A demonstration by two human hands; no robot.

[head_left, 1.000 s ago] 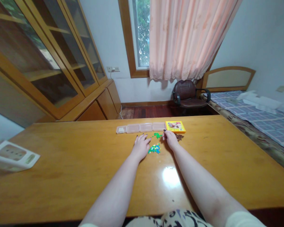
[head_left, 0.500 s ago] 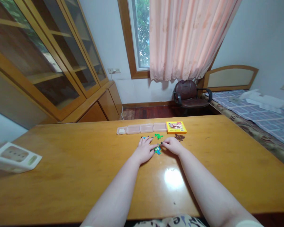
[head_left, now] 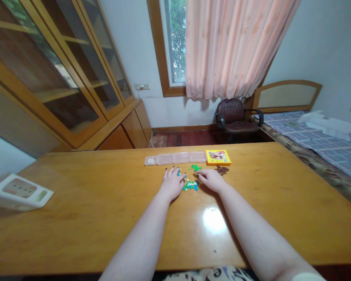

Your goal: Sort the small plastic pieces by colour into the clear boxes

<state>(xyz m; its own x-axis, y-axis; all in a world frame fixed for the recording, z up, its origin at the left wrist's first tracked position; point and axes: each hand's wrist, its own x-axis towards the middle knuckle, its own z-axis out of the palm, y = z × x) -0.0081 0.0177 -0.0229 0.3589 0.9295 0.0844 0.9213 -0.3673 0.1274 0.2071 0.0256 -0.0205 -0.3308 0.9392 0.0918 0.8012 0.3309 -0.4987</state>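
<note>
A glass-fronted cabinet (head_left: 76, 84) fills the upper left of the frame, a pink curtain (head_left: 231, 47) hangs at the top, a brown chair (head_left: 233, 115) stands below it, and a bed (head_left: 312, 128) lies at the right. Across the lower half runs the wooden table (head_left: 90, 218) where my forearms reach in from the bottom edge.

My left hand (head_left: 173, 185), just below the centre of the frame, is spread wide, palm down, its thumb side beside the mixed pile of blue, green and pale pieces (head_left: 190, 186). A few blue and pale bits (head_left: 179, 171) lie by its fingertips. My right hand (head_left: 212, 180) is narrower, its index finger stretched toward the left, near the green pile (head_left: 195, 168); whether it pinches a piece, I cannot tell.

The brown pile (head_left: 222, 170) lies just above my right hand. Behind the piles, a row of clear trays (head_left: 165, 159) extends left from the yellow box (head_left: 218, 157). A white container (head_left: 20, 193) sits at the left edge.
</note>
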